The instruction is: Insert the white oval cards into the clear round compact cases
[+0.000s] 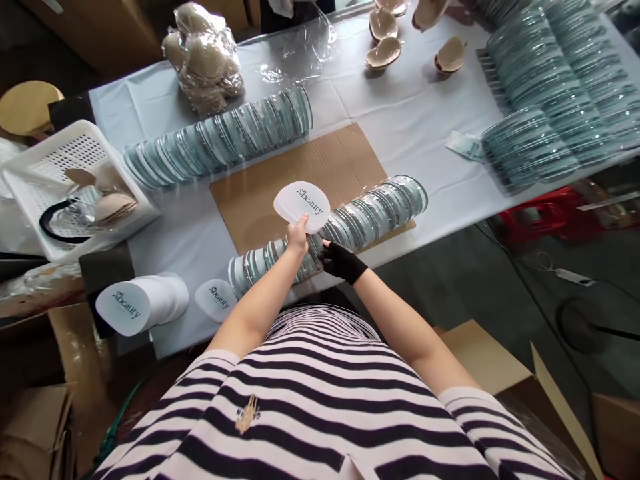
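Between the thumb and fingers of my left hand (298,235) is a white, egg-shaped card (301,205) printed "beauty", held over a long row of clear plastic packs (377,212). My right hand (344,261), in a black fingerless glove, has its fingers curled at the near side of this row, apparently gripping one pack; the exact hold is partly hidden. The rounded packs stand on edge, packed close together, partly over a flat brown cardboard sheet (305,163). A stack of matching cards (123,308) lies to the left, with a single card (215,298) beside my left forearm.
Another row of packs (220,140) lies behind the cardboard. More packs (560,87) fill the table's right end. Beige cups (383,52) sit at the back, near a bag of cups (205,60). A white basket (75,150) stands left; an open carton (485,360) is below right.
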### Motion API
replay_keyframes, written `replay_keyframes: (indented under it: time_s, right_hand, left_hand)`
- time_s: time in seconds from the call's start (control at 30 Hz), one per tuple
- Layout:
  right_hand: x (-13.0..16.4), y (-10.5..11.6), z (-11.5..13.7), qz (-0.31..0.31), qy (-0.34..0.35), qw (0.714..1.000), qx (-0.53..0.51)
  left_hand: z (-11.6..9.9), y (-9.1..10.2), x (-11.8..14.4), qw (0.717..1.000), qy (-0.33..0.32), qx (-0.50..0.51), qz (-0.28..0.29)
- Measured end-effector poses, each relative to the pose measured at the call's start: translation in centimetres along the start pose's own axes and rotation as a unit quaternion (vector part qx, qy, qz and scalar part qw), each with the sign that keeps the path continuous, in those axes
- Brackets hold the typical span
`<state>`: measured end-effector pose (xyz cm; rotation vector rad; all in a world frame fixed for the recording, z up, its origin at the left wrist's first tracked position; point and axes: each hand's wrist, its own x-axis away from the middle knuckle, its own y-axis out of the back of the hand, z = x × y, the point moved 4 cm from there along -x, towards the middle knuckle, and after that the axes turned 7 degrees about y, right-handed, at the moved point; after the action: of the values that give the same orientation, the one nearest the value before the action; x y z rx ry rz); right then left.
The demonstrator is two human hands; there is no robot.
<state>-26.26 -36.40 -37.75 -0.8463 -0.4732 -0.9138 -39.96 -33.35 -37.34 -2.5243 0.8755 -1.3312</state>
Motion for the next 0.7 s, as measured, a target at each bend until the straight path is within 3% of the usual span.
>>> replay_keyframes:
  time_s: [0.13,0.23,0.33,0.43,0.57,0.7]
  right_hand:
    - [0.2,-1.0,0.7,-0.037,-0.021,0.998,0.041]
    - [1.1,-0.5,2.3,-0.079,0.026,0.981,0.175]
    - [1.6,0.0,5.1,-0.165,0.125,0.92,0.334]
    - [1.8,-0.2,7.9,-0.264,0.263,0.853,0.365]
    - [1.2,-2.8,8.5,-0.241,0.352,0.84,0.336]
    - [1.9,-5.8,8.1,-0.26,0.425,0.776,0.387]
  left_hand:
    - [0.3,-0.4,-0.2,1.0,-0.006,-0.012,0.022]
    - [0.1,-0.5,0.0,1.0,-0.003,-0.008,0.028]
    - [-0.7,-0.3,1.0,0.999,0.008,-0.013,0.036]
    - [-1.8,0.4,2.8,0.996,0.033,-0.012,0.087]
    - [-2.9,2.0,4.4,0.991,0.038,-0.009,0.129]
    - [-3.5,3.3,4.4,0.992,0.025,-0.028,0.123]
